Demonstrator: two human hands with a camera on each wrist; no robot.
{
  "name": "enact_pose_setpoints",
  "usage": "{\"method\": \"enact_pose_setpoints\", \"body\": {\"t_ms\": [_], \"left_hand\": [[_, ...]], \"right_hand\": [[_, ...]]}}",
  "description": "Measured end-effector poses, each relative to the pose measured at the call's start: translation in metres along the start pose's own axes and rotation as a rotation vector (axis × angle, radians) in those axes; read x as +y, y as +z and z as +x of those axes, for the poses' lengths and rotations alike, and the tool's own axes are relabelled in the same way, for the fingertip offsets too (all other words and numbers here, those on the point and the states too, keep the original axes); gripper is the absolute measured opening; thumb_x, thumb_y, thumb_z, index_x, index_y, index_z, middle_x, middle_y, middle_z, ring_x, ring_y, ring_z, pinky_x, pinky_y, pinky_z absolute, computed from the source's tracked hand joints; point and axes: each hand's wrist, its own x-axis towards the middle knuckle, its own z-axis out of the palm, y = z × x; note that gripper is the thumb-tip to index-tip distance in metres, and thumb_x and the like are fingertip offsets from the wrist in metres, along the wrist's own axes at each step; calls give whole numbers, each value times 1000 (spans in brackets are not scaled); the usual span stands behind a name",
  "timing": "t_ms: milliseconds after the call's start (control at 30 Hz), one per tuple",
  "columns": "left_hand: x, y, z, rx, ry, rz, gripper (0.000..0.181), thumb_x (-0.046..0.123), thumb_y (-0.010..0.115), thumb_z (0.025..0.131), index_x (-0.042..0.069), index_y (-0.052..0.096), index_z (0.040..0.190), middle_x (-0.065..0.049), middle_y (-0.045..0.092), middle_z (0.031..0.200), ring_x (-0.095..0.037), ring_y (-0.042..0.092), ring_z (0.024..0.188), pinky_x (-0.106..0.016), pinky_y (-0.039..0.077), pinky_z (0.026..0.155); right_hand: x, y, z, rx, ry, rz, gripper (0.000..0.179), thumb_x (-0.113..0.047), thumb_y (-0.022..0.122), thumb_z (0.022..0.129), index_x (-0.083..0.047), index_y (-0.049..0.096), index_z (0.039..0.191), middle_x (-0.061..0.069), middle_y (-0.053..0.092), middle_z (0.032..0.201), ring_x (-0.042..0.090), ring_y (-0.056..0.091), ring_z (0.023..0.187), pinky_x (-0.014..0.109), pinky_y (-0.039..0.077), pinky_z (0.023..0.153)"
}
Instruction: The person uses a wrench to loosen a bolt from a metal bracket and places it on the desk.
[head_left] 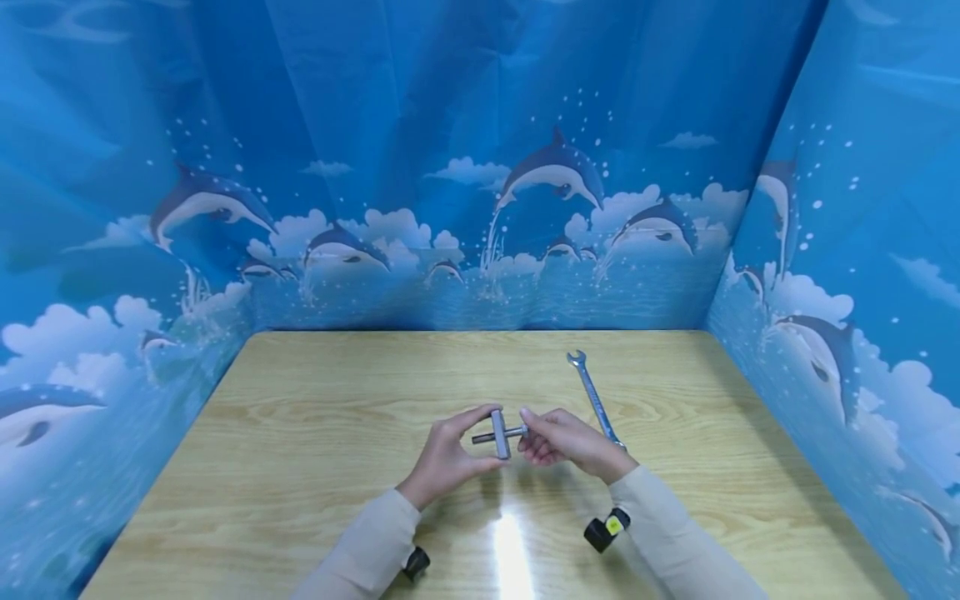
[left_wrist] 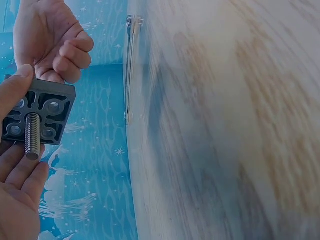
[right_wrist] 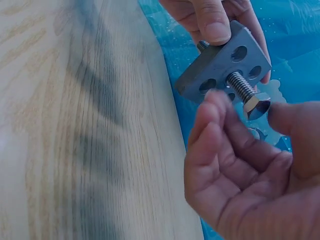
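My left hand (head_left: 444, 463) grips a square grey plate (head_left: 497, 423) by opposite edges between thumb and fingers, above the table. A hex-head bolt (right_wrist: 242, 87) passes through the plate's middle, its threaded end sticking out on the left hand's side. In the left wrist view, the plate's ribbed underside shows holes near its corners. My right hand (head_left: 567, 443) is at the bolt's hex head, thumb right against it and fingers curled about the shank; the fingertips are blurred in the right wrist view.
A combination wrench (head_left: 595, 400) lies on the wood-grain table (head_left: 315, 417), beyond and beside the right hand, its ring end partly behind the right wrist. Blue dolphin-print curtains (head_left: 420, 125) stand around the table's back and sides.
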Motion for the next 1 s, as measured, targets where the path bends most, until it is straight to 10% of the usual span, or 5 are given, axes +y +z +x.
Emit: {"method": "enact_pose_setpoints", "body": {"t_ms": [233,533,1000], "left_hand": [[2,1,1,9,-12,-8,74,10,89,64,11,57,131,-8,62,128,-22,58,120,-35,47,103],[4,1,2,16,-58,-7,74,9,89,63,15,59,130,-6,63,127,-18,58,119,-35,47,103],[9,-3,3,21,-100,-58,73,13,88,65,18,58,131,-1,62,128,-17,58,119,-36,46,104]], "right_hand": [[-3,-2,-1,-9,-22,8,56,-45,53,96,10,63,96,2,62,73,12,58,65,26,55,62],[-7,-4,-5,80,-115,-43,29,-19,69,89,2,64,108,10,64,95,20,60,85,41,56,83],[-9,0,-5,174,-187,-100,30,-5,73,83,2,66,111,19,64,101,19,59,84,35,57,74]]}}
